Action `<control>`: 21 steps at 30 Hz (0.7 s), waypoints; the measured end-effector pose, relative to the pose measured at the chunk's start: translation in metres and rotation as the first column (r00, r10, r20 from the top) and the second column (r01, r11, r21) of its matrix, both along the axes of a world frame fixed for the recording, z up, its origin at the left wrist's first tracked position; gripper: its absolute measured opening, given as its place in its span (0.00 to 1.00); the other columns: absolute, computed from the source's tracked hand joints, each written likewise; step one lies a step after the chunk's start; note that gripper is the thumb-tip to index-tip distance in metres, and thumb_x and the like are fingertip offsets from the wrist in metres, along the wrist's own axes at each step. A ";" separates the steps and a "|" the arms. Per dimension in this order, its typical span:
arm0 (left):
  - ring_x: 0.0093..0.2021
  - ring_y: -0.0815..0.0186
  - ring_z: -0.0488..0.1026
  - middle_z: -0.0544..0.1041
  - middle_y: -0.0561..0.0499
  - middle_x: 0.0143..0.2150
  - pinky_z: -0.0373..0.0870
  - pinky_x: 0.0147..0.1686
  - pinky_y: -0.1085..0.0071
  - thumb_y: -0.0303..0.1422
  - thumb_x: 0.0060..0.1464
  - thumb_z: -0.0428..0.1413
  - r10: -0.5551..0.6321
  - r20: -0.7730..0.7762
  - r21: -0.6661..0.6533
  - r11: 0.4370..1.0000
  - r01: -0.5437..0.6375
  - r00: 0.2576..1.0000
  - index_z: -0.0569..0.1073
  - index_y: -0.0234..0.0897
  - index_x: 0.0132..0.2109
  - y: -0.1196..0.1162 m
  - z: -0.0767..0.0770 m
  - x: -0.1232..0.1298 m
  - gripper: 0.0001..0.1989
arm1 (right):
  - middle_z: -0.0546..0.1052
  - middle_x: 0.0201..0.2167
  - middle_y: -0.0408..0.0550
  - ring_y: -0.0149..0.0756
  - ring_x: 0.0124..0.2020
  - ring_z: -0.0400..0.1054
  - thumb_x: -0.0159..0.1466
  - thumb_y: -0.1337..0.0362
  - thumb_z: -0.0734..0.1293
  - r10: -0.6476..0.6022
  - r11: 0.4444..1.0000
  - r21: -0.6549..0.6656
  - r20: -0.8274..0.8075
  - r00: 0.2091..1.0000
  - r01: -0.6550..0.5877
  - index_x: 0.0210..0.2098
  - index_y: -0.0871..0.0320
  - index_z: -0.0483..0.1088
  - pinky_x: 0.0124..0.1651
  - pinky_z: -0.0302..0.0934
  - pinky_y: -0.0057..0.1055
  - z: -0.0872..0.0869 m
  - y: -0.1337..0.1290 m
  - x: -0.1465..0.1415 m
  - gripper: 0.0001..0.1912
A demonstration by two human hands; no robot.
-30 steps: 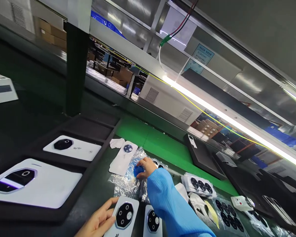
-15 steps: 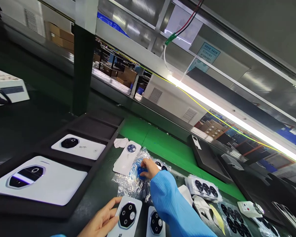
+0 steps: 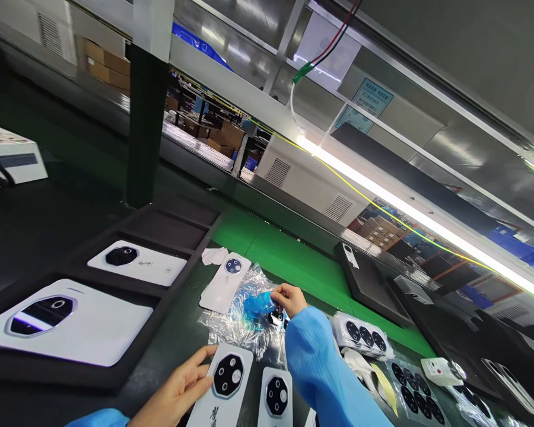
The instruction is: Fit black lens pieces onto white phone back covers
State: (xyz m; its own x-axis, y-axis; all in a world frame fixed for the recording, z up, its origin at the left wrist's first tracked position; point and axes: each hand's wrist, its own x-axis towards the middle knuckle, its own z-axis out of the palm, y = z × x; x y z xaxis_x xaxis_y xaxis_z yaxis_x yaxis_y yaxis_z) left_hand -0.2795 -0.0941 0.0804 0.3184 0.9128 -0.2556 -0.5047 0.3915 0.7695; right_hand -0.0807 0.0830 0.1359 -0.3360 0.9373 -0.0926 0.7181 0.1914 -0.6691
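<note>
My left hand (image 3: pixel 178 388) grips a white phone back cover (image 3: pixel 200 409) by its left edge, thumb near the black camera plate. The cover stands tilted at the bottom centre. Farther off, my right hand (image 3: pixel 292 299) pinches a crumpled piece of blue film (image 3: pixel 258 305) between thumb and fingers. The blue film is over a heap of crinkled clear film (image 3: pixel 231 335). Beside the held cover lies a second white cover (image 3: pixel 267 415) with a black camera plate. Left of the heap are stacked white covers (image 3: pixel 218 290), the top one with a dark blue camera plate.
A black foam tray (image 3: pixel 146 332) on the left bears two white covers. On the right lie bagged black camera plates (image 3: pixel 338 332), a sheet of round black plates (image 3: pixel 427 388), a yellow paper strip (image 3: pixel 385 388) and a white bottle (image 3: pixel 436 370). A dark post (image 3: pixel 146 124) rises behind.
My right hand has moved right and drawn the blue film out, so more of it shows above the clear film. My left hand keeps its hold on the cover, which has risen slightly.
</note>
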 end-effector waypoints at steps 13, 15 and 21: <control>0.34 0.60 0.75 0.80 0.51 0.33 0.69 0.34 0.71 0.56 0.37 0.62 0.041 -0.040 0.008 0.999 -0.041 0.998 0.63 0.37 0.57 0.002 0.017 0.000 0.44 | 0.72 0.27 0.40 0.30 0.30 0.68 0.63 0.63 0.66 0.043 0.996 0.071 0.152 0.987 -0.054 0.30 0.60 0.69 0.38 0.64 0.33 -0.003 -0.002 -0.023 0.07; 0.32 0.61 0.74 0.79 0.53 0.30 0.68 0.33 0.73 0.56 0.36 0.62 0.051 -0.053 -0.013 0.999 -0.052 0.997 0.63 0.37 0.58 0.001 0.017 0.000 0.44 | 0.72 0.27 0.40 0.30 0.30 0.67 0.63 0.64 0.66 0.043 0.995 0.079 0.145 0.989 -0.055 0.30 0.60 0.69 0.39 0.63 0.34 -0.004 -0.001 -0.025 0.07; 0.33 0.61 0.75 0.80 0.51 0.35 0.68 0.33 0.72 0.54 0.40 0.62 0.044 -0.016 0.028 0.999 -0.044 0.999 0.61 0.37 0.59 0.003 0.010 0.000 0.43 | 0.69 0.24 0.39 0.28 0.27 0.65 0.61 0.63 0.66 0.023 0.998 0.058 -0.030 0.999 -0.021 0.25 0.59 0.65 0.36 0.63 0.31 0.000 -0.001 -0.021 0.10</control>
State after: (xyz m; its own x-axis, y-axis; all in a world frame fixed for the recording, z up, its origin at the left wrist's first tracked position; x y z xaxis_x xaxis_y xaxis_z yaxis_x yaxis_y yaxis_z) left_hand -0.2795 -0.0916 0.0906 0.2736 0.9328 -0.2347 -0.5081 0.3473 0.7882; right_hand -0.1016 0.0817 0.1358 -0.3586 0.9331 -0.0275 0.6926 0.2462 -0.6780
